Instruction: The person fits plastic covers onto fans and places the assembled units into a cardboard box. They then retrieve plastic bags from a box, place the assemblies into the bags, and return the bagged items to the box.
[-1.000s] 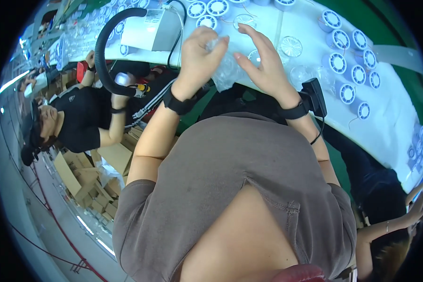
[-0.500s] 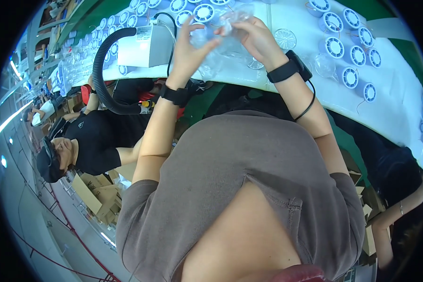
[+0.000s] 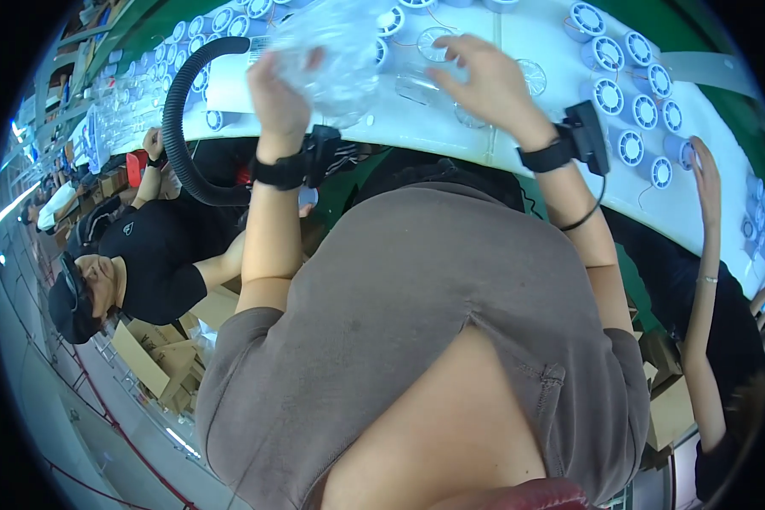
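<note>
My left hand (image 3: 280,100) is closed on a crumpled clear plastic bag (image 3: 336,64), which hangs in the air over the table and covers part of what lies behind it. My right hand (image 3: 491,85) is raised over the table with its fingers spread and nothing seen in them. Close to it are clear round plastic pieces: one disc (image 3: 531,76) to its right, another (image 3: 434,44) just beyond its fingertips. A clear cup-like piece (image 3: 416,85) lies to the left of that hand.
Several pale blue cylinders with slotted white tops (image 3: 608,96) stand on the white table (image 3: 552,144). A black ribbed hose (image 3: 172,127) arches beside a white box (image 3: 229,87) on the left. At right, a co-worker's hand (image 3: 705,170) touches a cylinder. Another person (image 3: 157,259) sits at left.
My hands have moved apart: the left went left with the bag, which now looks more spread out, while the right let go of it. A co-worker's hand has reached onto the table at right.
</note>
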A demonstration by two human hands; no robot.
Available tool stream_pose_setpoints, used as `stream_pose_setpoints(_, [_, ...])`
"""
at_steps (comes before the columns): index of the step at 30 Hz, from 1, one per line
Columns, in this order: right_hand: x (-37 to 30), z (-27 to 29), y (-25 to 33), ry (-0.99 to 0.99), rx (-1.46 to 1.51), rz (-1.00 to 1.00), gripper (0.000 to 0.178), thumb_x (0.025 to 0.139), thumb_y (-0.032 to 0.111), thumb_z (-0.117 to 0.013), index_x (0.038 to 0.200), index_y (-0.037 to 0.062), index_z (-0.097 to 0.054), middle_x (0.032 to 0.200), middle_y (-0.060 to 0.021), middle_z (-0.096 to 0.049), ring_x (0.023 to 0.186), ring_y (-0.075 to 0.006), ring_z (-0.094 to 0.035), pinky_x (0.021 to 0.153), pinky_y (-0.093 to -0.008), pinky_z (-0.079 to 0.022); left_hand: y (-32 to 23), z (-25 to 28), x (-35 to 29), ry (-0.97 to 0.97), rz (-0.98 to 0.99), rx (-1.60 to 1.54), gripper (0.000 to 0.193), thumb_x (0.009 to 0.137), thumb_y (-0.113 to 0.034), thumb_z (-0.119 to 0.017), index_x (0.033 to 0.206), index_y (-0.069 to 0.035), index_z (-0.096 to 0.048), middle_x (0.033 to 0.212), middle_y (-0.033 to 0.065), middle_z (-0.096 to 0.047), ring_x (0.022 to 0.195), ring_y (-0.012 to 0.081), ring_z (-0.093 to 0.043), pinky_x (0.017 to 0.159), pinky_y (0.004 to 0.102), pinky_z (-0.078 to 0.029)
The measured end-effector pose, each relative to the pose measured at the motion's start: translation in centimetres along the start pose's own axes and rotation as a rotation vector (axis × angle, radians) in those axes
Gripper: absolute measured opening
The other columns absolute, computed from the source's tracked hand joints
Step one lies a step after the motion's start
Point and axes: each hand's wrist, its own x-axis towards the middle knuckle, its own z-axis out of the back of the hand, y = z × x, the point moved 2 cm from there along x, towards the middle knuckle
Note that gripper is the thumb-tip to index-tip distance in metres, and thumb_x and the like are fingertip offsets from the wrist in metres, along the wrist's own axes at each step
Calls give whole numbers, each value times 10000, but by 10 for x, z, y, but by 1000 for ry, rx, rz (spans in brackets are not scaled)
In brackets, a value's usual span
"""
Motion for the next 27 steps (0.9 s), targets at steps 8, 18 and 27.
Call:
stream_pose_setpoints(8, [7, -73, 5, 522, -695, 36, 408, 671, 331, -616, 986, 91, -522, 658, -95, -574, 612, -229, -571, 481, -317, -432, 20, 35, -56, 246, 323, 928, 170, 801, -185, -502, 796, -17, -518, 591, 41, -542, 510, 176, -489, 523, 293, -377])
stream_pose_setpoints(18, [-9, -66, 3, 220, -429, -2, 401, 685, 179, -588, 1064, 114, -478, 674, -91, -564, 588, -246, -564, 482, -345, -442, 54, 24, -106, 625, 199, 848, 128, 759, -134, -525, 703, -19, -520, 658, 105, -531, 642, 277, -521, 609, 312, -402])
stream_pose_setpoints(27, [-56, 36, 15, -224, -375, 98, 360, 721, 177, -574, 1066, 106, -504, 641, -67, -538, 565, -222, -537, 485, -316, -425, 66, 27, -91, 236, 304, 834, 180, 774, -206, -556, 805, -29, -549, 839, 105, -557, 664, 177, -520, 638, 268, -402])
